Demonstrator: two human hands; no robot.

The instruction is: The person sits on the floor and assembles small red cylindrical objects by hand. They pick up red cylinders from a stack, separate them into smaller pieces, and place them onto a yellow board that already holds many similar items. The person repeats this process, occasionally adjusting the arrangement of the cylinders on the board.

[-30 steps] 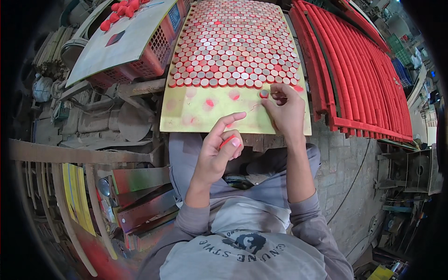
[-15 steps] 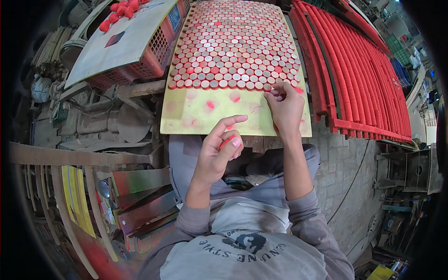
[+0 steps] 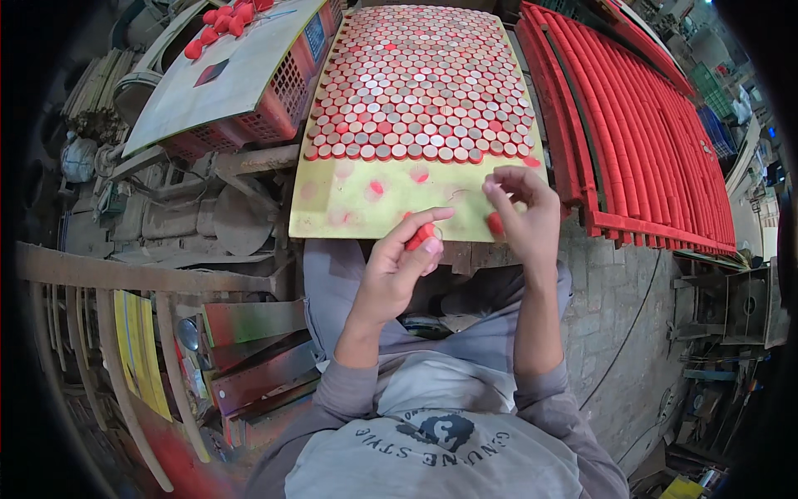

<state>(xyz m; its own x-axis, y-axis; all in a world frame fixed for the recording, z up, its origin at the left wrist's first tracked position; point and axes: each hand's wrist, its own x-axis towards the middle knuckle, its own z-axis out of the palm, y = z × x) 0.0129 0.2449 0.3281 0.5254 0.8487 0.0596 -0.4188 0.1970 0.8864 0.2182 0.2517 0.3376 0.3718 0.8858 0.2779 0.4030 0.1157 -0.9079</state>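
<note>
Short red-sided discs with pale round tops (image 3: 416,91) stand upright, packed in staggered rows on a yellow board (image 3: 332,200) in front of me. My left hand (image 3: 401,258) is closed around a red piece (image 3: 421,238), with its index finger stretched out over it. How many pieces the palm holds is hidden. Over the board's near right part hovers my right hand (image 3: 528,212), its thumb and index finger a little apart with no disc between the tips. Beside that thumb shows a red patch (image 3: 496,223); I cannot tell whether it is a loose piece or paint.
Long red rods (image 3: 640,141) lie side by side on a red rack at right. To the left, a pale panel (image 3: 224,91) rests on a red plastic crate (image 3: 287,100), with several red rounded pieces (image 3: 220,25) on top. A wooden rail (image 3: 150,279) runs along the lower left.
My right hand has drawn back from the front row of discs toward me, and its fingertips have parted. The left hand has shifted slightly right, showing more of its red piece.
</note>
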